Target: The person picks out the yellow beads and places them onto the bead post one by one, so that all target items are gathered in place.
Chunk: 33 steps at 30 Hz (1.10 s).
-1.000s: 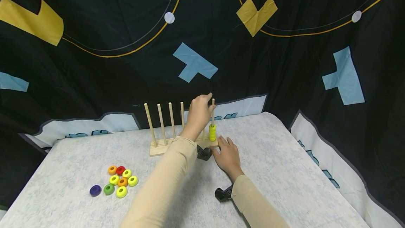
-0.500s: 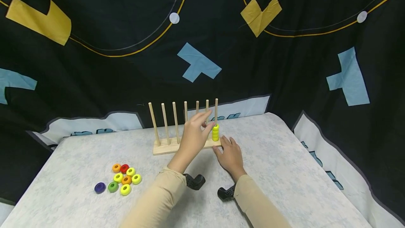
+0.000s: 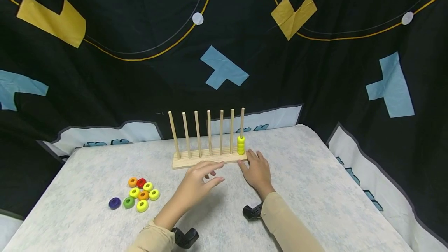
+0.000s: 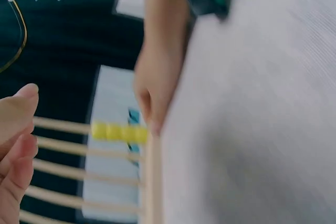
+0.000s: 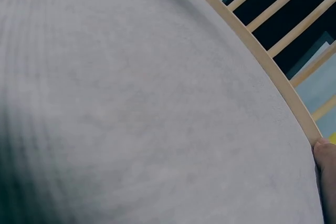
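Note:
A wooden peg stand (image 3: 196, 161) stands at the back of the table, its several upright pegs in a row. Yellow rings (image 3: 241, 145) are stacked on its rightmost peg; the other pegs are bare. My right hand (image 3: 257, 170) holds the stand's right end, its thumb at the front edge in the right wrist view. In front of the stand, my left hand (image 3: 199, 184) hovers over the table with fingers loosely bent and apart from the thumb, holding nothing. To its left lie loose yellow rings (image 3: 142, 205), orange rings (image 3: 143, 195), a red ring (image 3: 141, 183), a green ring (image 3: 128, 202) and a dark blue ring (image 3: 114, 203).
A pale mottled cloth covers the table (image 3: 297, 205). Behind it hangs a black curtain (image 3: 140, 88) with yellow and light blue patches. Black wrist devices (image 3: 252, 212) are worn at both wrists.
My left hand has come away from the top of the right-hand pegs, moving down and left toward me. My right hand stays at the stand's end. The view has shifted slightly.

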{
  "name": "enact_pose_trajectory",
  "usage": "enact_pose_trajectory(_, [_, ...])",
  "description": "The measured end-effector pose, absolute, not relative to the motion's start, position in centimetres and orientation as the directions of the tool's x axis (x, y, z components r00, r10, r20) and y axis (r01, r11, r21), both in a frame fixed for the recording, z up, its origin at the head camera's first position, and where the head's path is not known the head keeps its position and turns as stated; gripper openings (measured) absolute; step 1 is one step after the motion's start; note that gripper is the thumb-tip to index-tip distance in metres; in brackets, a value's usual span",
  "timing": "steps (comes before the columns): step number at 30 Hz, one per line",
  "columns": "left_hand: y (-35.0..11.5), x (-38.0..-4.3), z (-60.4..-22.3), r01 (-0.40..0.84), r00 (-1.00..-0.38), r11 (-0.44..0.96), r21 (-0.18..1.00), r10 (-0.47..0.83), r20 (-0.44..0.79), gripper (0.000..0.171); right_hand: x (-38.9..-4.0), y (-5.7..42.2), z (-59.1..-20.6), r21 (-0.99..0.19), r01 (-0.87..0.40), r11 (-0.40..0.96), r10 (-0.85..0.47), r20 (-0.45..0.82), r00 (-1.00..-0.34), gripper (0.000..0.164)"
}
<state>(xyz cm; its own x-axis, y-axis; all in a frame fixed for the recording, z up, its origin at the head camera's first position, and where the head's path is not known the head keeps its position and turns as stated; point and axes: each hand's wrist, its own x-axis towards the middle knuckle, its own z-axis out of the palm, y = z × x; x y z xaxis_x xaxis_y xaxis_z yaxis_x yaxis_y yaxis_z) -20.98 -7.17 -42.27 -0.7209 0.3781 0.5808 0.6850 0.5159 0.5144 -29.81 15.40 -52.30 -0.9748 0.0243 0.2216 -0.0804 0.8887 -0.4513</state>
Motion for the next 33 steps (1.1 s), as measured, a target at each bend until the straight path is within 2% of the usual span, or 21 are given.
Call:
enact_pose_trajectory(6, [-11.8, -20.1, -44.3, 0.581, -0.810, 0.605, 0.545, 0.361, 0.463, 0.041, -29.9, 15.6, -52.3, -0.448, -0.081, 0.890, 0.022, 0.222, -0.975, 0.063])
enact_pose_trajectory(19, [-20.5, -17.4, -46.1, 0.474, -0.848, 0.742, 0.475, 0.239, 0.473, 0.046, -29.7, 15.5, -52.0, -0.451, -0.078, 0.889, 0.017, 0.204, -0.979, 0.065])
enact_pose_trajectory(27, [-23.8, -16.3, -46.3, 0.293, -0.942, 0.842, 0.452, 0.173, 0.289, 0.047, -29.7, 15.5, -52.1, -0.442, -0.069, 0.894, 0.025, 0.202, -0.979, 0.063])
enact_pose_trajectory(33, [-24.6, -16.0, -46.7, 0.202, -0.972, 0.880, 0.430, 0.124, 0.202, 0.046, -29.7, 15.5, -52.1, -0.442, -0.064, 0.894, 0.029, 0.202, -0.979, 0.063])
